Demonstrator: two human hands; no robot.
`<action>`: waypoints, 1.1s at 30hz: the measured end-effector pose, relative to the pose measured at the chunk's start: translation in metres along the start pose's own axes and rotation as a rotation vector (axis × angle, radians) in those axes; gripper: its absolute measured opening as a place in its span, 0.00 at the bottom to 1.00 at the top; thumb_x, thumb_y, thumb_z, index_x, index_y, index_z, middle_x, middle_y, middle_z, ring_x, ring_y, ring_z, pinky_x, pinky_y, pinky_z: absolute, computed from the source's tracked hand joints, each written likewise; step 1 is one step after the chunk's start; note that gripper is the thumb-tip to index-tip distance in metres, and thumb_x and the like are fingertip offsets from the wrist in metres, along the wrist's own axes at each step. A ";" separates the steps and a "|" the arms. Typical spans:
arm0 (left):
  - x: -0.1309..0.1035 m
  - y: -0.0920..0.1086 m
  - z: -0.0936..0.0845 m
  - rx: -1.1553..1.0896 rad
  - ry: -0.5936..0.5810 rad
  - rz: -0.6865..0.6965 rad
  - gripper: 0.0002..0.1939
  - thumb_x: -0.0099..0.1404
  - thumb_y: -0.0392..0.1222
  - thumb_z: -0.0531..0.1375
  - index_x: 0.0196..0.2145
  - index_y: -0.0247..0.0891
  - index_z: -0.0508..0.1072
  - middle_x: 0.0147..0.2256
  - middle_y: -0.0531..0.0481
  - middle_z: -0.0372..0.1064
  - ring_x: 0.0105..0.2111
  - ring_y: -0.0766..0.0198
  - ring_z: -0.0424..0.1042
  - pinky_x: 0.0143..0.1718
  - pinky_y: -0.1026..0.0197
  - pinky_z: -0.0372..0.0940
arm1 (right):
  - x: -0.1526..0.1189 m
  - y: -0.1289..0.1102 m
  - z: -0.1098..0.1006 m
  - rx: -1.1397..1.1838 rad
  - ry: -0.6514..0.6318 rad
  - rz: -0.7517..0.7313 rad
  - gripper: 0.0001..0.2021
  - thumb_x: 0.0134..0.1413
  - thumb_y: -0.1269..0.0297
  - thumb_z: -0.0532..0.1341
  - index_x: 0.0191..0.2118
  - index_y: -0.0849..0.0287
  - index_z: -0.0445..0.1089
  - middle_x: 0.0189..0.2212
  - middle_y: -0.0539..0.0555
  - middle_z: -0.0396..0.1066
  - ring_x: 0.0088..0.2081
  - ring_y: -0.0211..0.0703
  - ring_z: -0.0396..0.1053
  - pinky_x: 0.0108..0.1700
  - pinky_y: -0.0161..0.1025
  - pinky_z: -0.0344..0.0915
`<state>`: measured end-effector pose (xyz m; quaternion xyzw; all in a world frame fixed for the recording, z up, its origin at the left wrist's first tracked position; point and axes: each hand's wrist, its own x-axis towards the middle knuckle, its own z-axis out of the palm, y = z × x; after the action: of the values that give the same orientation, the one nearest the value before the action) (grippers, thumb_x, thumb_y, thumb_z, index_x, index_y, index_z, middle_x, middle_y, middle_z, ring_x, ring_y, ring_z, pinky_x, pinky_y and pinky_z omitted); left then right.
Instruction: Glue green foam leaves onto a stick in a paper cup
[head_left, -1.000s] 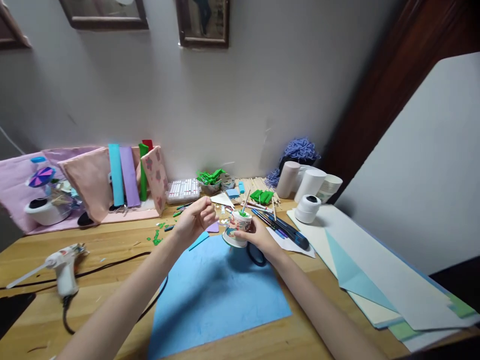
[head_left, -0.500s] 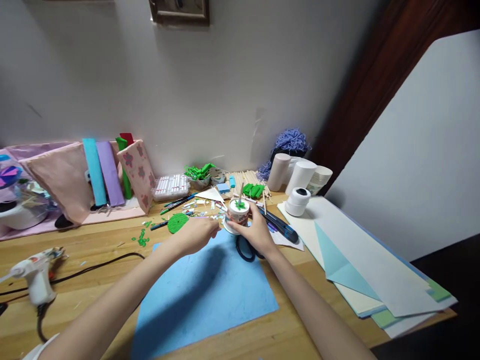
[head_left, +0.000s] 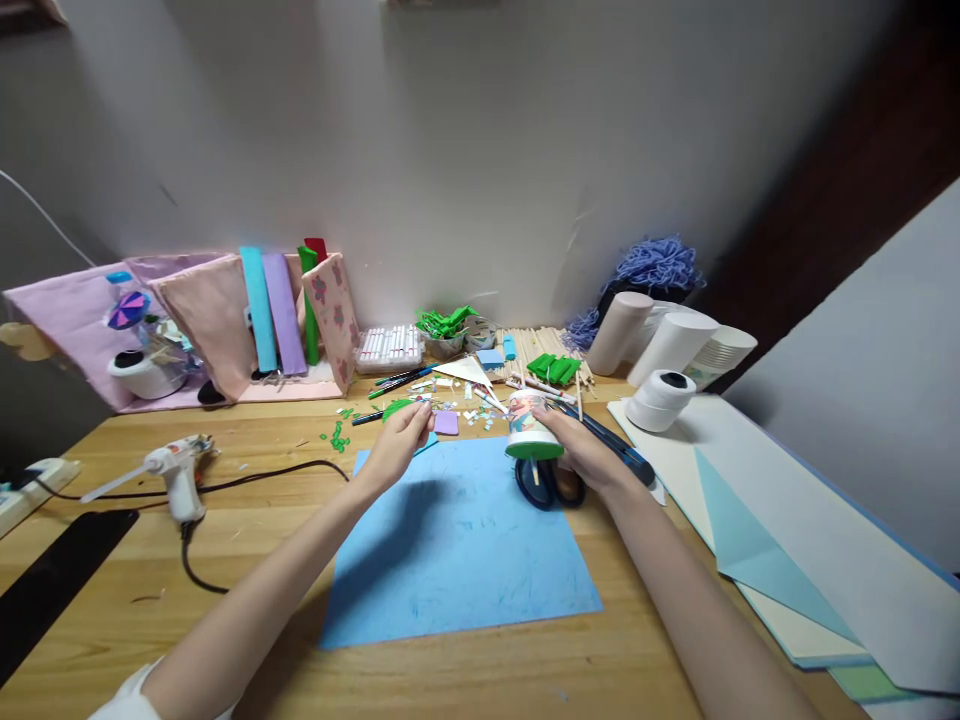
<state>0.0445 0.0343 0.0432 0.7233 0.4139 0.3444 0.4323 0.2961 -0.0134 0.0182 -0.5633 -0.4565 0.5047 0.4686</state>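
My right hand [head_left: 581, 448] grips a small patterned paper cup [head_left: 527, 424] whose green round face is turned down toward me; a thin stick pokes out below it. Fingers pinched together, my left hand [head_left: 405, 438] is over the far left part of the blue sheet [head_left: 457, 560]; what it holds, if anything, is too small to name. Beside it lie a purple square [head_left: 446, 423] and a green disc [head_left: 396, 407], partly hidden. Black-handled scissors [head_left: 535, 484] rest under the cup, at the far right edge of the sheet.
On the left are a glue gun [head_left: 180, 470] with its cable and a black phone-like slab [head_left: 56, 580]. Markers [head_left: 390, 347], green strips [head_left: 553, 368] and paper scraps lie at the back. Paper sheets [head_left: 817, 520] and a white spool [head_left: 660, 400] are at the right.
The cup has tipped over, so its green face now shows instead of its white top with the green star shape. My left hand has moved away from the cup. The view has shifted left.
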 end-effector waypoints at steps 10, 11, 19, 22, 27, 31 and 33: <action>-0.016 -0.015 0.000 -0.310 -0.061 0.002 0.15 0.61 0.48 0.57 0.41 0.35 0.70 0.38 0.42 0.73 0.37 0.61 0.73 0.42 0.57 0.67 | -0.015 -0.002 0.034 0.297 -0.288 -0.043 0.29 0.44 0.46 0.63 0.51 0.57 0.66 0.47 0.59 0.72 0.51 0.53 0.68 0.56 0.49 0.60; -0.017 -0.015 0.002 -0.300 -0.065 0.011 0.15 0.63 0.47 0.55 0.43 0.35 0.69 0.42 0.41 0.72 0.39 0.60 0.73 0.43 0.56 0.67 | -0.019 -0.002 0.039 0.316 -0.319 -0.036 0.32 0.42 0.44 0.63 0.51 0.57 0.65 0.47 0.60 0.72 0.51 0.55 0.68 0.55 0.50 0.61; -0.019 -0.022 0.017 0.251 -0.299 0.303 0.25 0.61 0.29 0.52 0.56 0.39 0.62 0.62 0.39 0.53 0.61 0.54 0.54 0.59 0.47 0.54 | -0.031 0.014 0.064 0.401 -0.519 -0.014 0.41 0.28 0.39 0.66 0.51 0.56 0.66 0.48 0.63 0.71 0.50 0.60 0.69 0.48 0.51 0.65; -0.021 -0.025 0.020 0.476 -0.244 0.372 0.22 0.62 0.29 0.51 0.54 0.39 0.65 0.65 0.38 0.41 0.63 0.51 0.49 0.58 0.45 0.54 | -0.026 0.017 0.054 0.423 -0.418 -0.009 0.38 0.30 0.37 0.63 0.49 0.54 0.68 0.47 0.61 0.72 0.48 0.59 0.70 0.48 0.52 0.65; -0.022 -0.028 0.025 0.637 -0.237 0.510 0.20 0.60 0.28 0.52 0.49 0.41 0.69 0.67 0.41 0.34 0.63 0.47 0.49 0.56 0.44 0.56 | -0.024 0.013 0.036 0.371 -0.495 0.037 0.40 0.29 0.36 0.63 0.50 0.56 0.68 0.47 0.62 0.72 0.47 0.59 0.71 0.48 0.52 0.64; -0.021 -0.029 0.027 0.666 -0.296 0.597 0.16 0.58 0.28 0.55 0.42 0.39 0.73 0.66 0.40 0.39 0.60 0.46 0.55 0.55 0.44 0.58 | -0.027 0.010 0.036 0.360 -0.608 0.091 0.38 0.29 0.42 0.68 0.49 0.58 0.68 0.45 0.62 0.73 0.46 0.57 0.72 0.50 0.51 0.63; -0.021 -0.028 0.028 0.687 -0.325 0.636 0.14 0.57 0.29 0.56 0.40 0.38 0.74 0.64 0.38 0.46 0.60 0.45 0.55 0.55 0.44 0.57 | -0.026 0.011 0.038 0.378 -0.646 0.107 0.35 0.31 0.43 0.69 0.46 0.60 0.70 0.44 0.62 0.74 0.45 0.56 0.72 0.51 0.51 0.63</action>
<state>0.0508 0.0140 0.0039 0.9588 0.1897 0.1855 0.1013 0.2567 -0.0377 0.0095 -0.3016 -0.4495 0.7554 0.3693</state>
